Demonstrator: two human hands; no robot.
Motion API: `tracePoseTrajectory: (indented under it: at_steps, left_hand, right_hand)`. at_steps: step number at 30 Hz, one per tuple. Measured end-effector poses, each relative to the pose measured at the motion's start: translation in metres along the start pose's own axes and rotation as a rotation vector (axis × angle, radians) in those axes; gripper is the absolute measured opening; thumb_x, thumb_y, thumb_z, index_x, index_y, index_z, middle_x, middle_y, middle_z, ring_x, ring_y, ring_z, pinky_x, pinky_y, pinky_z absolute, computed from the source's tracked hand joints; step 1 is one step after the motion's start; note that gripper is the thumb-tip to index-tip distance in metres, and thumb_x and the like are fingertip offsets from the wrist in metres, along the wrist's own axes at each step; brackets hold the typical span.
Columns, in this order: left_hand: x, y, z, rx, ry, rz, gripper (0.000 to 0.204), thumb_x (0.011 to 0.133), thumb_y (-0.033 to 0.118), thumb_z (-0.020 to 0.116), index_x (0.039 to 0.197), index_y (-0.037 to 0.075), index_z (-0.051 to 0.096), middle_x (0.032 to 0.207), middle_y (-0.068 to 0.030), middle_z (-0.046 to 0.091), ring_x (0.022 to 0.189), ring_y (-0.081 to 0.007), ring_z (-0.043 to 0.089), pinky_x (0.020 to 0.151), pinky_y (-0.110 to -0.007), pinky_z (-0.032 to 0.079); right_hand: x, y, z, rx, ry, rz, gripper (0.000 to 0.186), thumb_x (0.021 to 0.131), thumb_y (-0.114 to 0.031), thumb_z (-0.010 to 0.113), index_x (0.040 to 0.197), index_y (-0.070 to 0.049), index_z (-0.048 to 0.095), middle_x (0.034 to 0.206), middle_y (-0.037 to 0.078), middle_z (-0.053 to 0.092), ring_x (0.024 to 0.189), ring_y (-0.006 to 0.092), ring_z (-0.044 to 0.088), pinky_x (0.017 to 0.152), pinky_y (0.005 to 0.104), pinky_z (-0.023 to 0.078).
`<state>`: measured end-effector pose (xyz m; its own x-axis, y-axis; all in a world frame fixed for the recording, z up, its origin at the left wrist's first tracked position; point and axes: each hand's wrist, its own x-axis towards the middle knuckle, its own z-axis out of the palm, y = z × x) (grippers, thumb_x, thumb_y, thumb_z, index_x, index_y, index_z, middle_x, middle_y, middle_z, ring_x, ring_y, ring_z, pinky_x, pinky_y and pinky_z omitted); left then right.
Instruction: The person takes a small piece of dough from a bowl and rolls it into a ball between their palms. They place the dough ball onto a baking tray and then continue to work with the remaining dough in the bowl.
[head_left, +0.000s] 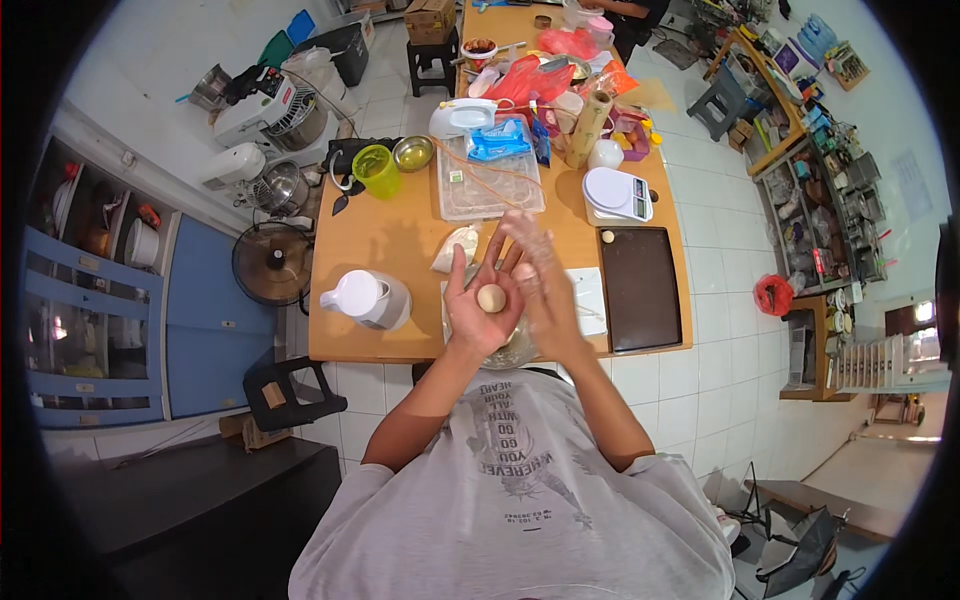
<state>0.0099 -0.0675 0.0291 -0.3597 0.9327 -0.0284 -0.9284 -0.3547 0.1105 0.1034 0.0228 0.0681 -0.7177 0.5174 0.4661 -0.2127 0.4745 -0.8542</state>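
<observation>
A small pale dough ball (pixel 491 298) rests in the palm of my left hand (pixel 470 319), which is turned up with its fingers stretched out. Just to the right, my right hand (pixel 552 305) is raised on edge beside the left one, its fingers extended and smeared by motion; nothing shows in it. Below both hands, a clear bowl (pixel 515 353) is partly hidden. Behind the left fingers sits a bag of whitish powder (pixel 454 252). A white board (pixel 590 292) lies right of my hands. Another dough ball (pixel 607 237) sits in the corner of a dark baking tray (pixel 645 295).
On the wooden table stand a white jug (pixel 368 298), a kitchen scale (pixel 617 196), a clear plastic box (pixel 480 190), a yellow-green cup (pixel 377 172) and a metal bowl (pixel 413 153). Red bags (pixel 530 85) crowd the far end. A fan (pixel 275 262) stands left of the table.
</observation>
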Motion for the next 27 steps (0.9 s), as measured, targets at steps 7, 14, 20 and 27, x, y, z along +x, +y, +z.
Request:
tracePoseTrajectory:
  at_steps: [7,14,20,27]
  left_hand:
    - [0.001,-0.037,0.000,0.518,-0.217,0.234,0.082,0.107,0.069,0.025,0.171,0.020,0.008,0.178,-0.0055,0.009,0.163,-0.0209,0.009,0.133,-0.043,0.007]
    - [-0.004,-0.038,0.001,0.445,-0.022,0.055,0.090,0.104,0.072,0.026,0.171,0.015,0.010,0.177,-0.0075,0.011,0.164,-0.0224,0.008,0.130,-0.047,0.009]
    - [0.004,-0.011,0.008,0.294,-0.071,0.097,0.095,0.101,0.077,0.028,0.170,0.013,0.015,0.176,-0.0121,0.015,0.162,-0.0260,0.014,0.130,-0.047,0.007]
    - [0.000,-0.021,-0.004,0.134,0.011,0.088,0.090,0.103,0.073,0.030,0.170,0.014,0.017,0.176,-0.0114,0.015,0.163,-0.0258,0.013,0.131,-0.042,0.012]
  right_hand:
    - [-0.024,0.001,0.034,-0.129,0.165,0.089,0.059,0.109,-0.030,0.040,0.159,0.001,0.038,0.170,0.024,0.028,0.159,0.0448,0.019,0.126,0.0602,0.004]
    - [-0.042,0.038,0.023,-0.374,-0.041,-0.142,0.056,0.104,-0.022,0.053,0.157,-0.006,0.042,0.163,0.024,0.040,0.149,0.0467,0.036,0.120,0.0680,0.010]
    - [-0.029,0.015,0.024,-0.392,-0.171,-0.129,0.057,0.107,-0.021,0.048,0.157,0.003,0.038,0.165,0.026,0.035,0.156,0.0464,0.024,0.125,0.0660,0.008]
    - [-0.032,0.034,0.027,-0.086,-0.120,0.004,0.057,0.105,-0.020,0.049,0.157,0.002,0.039,0.163,0.026,0.038,0.155,0.0428,0.029,0.127,0.0638,0.008]
